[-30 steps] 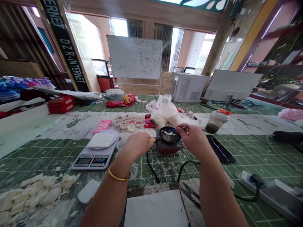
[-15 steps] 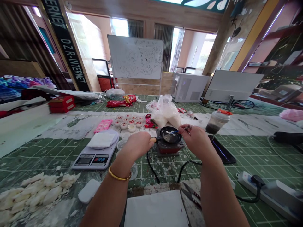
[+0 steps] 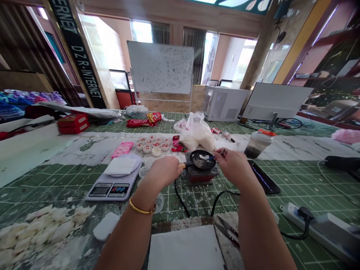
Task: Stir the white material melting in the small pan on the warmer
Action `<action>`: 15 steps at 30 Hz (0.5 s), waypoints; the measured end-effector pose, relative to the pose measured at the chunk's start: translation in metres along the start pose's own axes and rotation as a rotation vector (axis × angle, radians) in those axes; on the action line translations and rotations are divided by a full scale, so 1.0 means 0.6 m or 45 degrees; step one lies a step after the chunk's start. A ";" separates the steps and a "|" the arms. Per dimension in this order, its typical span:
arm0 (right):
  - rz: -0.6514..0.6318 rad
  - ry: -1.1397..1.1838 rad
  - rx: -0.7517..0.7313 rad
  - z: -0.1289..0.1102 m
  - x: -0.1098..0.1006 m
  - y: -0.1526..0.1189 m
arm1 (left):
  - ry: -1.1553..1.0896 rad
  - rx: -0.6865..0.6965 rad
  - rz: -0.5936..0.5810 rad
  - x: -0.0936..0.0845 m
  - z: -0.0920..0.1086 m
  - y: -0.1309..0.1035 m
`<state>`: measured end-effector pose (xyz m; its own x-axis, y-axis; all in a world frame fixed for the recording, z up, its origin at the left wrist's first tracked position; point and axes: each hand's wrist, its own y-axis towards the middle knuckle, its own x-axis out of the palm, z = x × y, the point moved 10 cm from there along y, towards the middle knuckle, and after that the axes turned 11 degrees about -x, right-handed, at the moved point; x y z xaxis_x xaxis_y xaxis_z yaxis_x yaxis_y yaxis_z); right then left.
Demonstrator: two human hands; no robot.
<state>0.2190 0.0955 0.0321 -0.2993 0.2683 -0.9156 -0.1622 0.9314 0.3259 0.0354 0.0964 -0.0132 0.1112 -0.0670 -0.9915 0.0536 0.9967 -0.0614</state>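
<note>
Flanking the pan (image 3: 201,163), hands (image 3: 165,170) (image 3: 232,165) leave near rim (image 3: 201,170) clear.

Daylit room, windows (image 3: 142,32) at upper centre blown to white, brown curtain (image 3: 19,48) dim at upper left, soft light over tabletop (image 3: 302,176), wide-angle stretching and blur toward edges.

Plastic bag (image 3: 198,133) blocks far side of pan (image 3: 200,168); open mat (image 3: 299,178) right of black slab (image 3: 264,177).
</note>
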 end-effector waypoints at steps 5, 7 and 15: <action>0.004 -0.007 -0.017 0.001 -0.007 -0.006 | 0.004 0.004 0.024 -0.004 0.001 -0.001; -0.012 -0.025 -0.020 0.000 -0.007 -0.007 | 0.007 0.002 0.023 -0.004 0.001 -0.001; -0.021 -0.119 -0.002 0.000 -0.013 -0.010 | -0.001 0.004 0.018 -0.001 0.000 0.001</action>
<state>0.2222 0.0876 0.0376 -0.2072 0.2746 -0.9390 -0.1679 0.9356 0.3106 0.0354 0.0972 -0.0127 0.1128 -0.0534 -0.9922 0.0550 0.9974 -0.0474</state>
